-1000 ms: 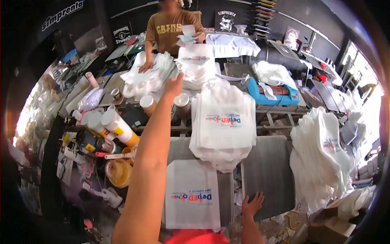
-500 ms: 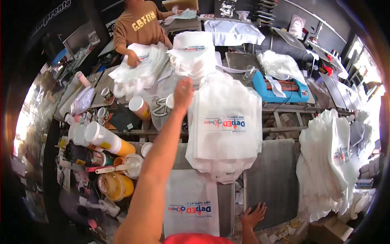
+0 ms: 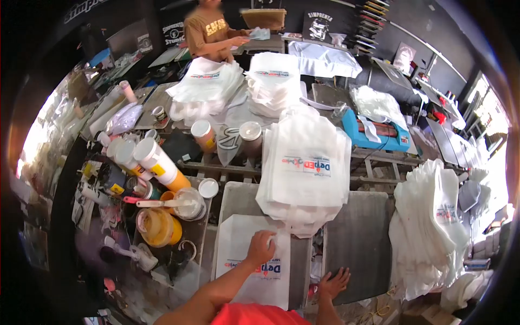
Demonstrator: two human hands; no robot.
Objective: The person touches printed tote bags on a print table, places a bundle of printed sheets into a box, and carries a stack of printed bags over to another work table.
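Note:
A white bag [image 3: 230,238] with blue and red print lies on the grey board nearest me. Over its upper right part is my left hand [image 3: 261,248], fingers curled in and covering some of the print. What the fingertips hold, if anything, is hidden. My right hand [image 3: 335,283] rests on the bare dark board [image 3: 357,238] at the right, fingers spread. Beyond both boards sits a stack of printed white bags [image 3: 303,162].
More bags hang at the right [image 3: 428,233]. Paint tubs, including a yellow tub [image 3: 157,227], crowd the left. Two bag piles [image 3: 206,86] lie farther back. A blue machine [image 3: 374,132] stands back right. A person in a brown shirt [image 3: 208,35] works behind.
My left hand has come back from beyond the bag stack to the near bag. My right hand stays on the board. The other person's hand has left the bag pile.

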